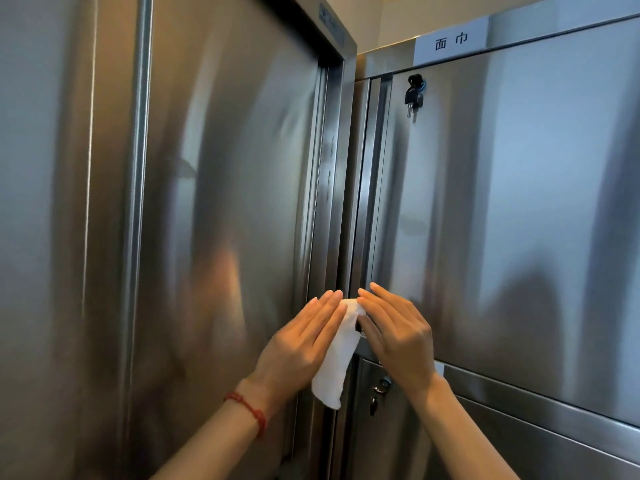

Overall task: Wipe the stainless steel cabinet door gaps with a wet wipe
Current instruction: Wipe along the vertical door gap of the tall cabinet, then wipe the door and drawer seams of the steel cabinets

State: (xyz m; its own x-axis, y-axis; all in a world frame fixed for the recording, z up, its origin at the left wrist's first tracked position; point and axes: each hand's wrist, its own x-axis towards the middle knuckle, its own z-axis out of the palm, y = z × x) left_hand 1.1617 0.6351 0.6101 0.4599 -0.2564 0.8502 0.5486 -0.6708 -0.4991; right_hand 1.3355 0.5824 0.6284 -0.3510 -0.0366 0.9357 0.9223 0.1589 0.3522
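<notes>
**Wipe at risk of slipping from two flat hands**

The folded white wet wipe (337, 355) is sitting at the vertical gap (341, 202) between the tall brushed stainless steel cabinet door (225, 168) on the left and the steel frame post (363, 202) of the neighbouring unit. Its upper end is being pressed toward the seam while its lower end is hanging loose below the palms.

The left hand (301, 344) is lying along the wipe's left side with its fingers straight and held together; the right hand (398, 334) is meeting it from the other side, fingers straight and only slightly spread, fingertips touching the wipe's top. Neither hand is curling round the cloth, so it is being squeezed rather than gripped.

That is looking like the main hazard: with only flat pressure holding a damp cloth, a stroke along the gap is likely to let the wipe slide out or fall. The dangling tail could also drag across the steel and leave wet streaks, and a bunched top may ride over the seam instead of getting into it.

Just below the right hand, the small dark keys (375, 396) in the lower compartment's lock are hanging where a downward stroke could snag the cloth or knock them. A red cord bracelet (247, 410) is circling the left wrist, and a second black key bunch (414, 95) is hanging well above.
</notes>
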